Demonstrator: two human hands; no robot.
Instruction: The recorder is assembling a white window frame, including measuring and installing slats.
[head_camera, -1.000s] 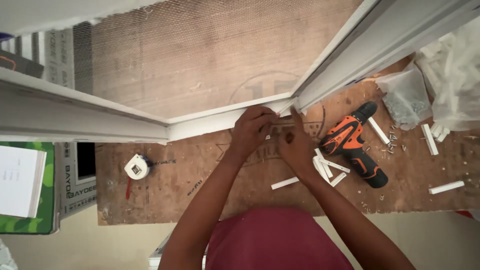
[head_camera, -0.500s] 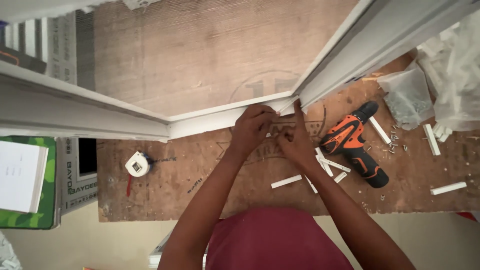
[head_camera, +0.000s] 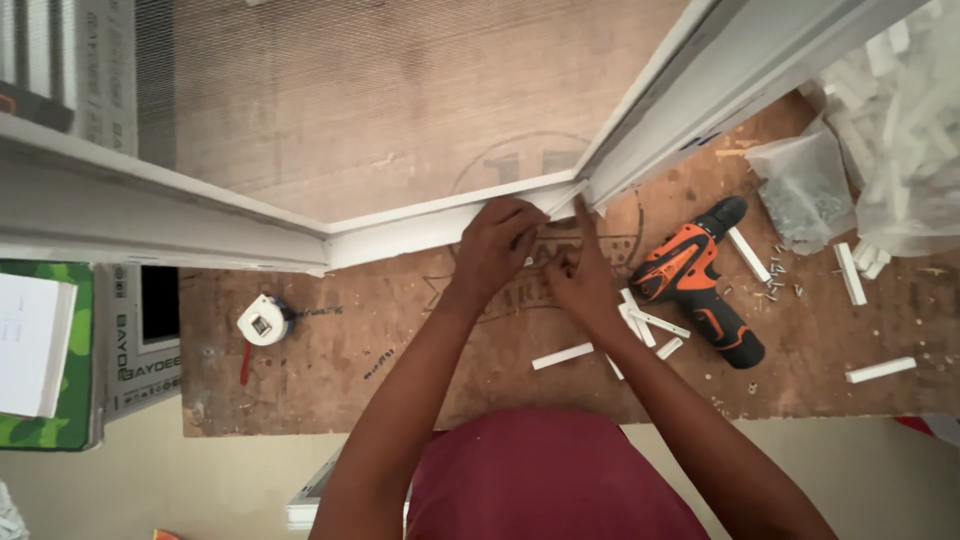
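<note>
My hands have barely moved since a moment ago. On the brown board bench (head_camera: 330, 380), a round white tape measure (head_camera: 264, 320) lies left. My left hand (head_camera: 500, 245) pinches the white frame (head_camera: 420, 225) at its corner joint; my right hand (head_camera: 572, 272) presses beside it, fingertips hidden, grip unclear. An orange-and-black drill (head_camera: 695, 280) and short white strips (head_camera: 562, 355) lie right.
</note>
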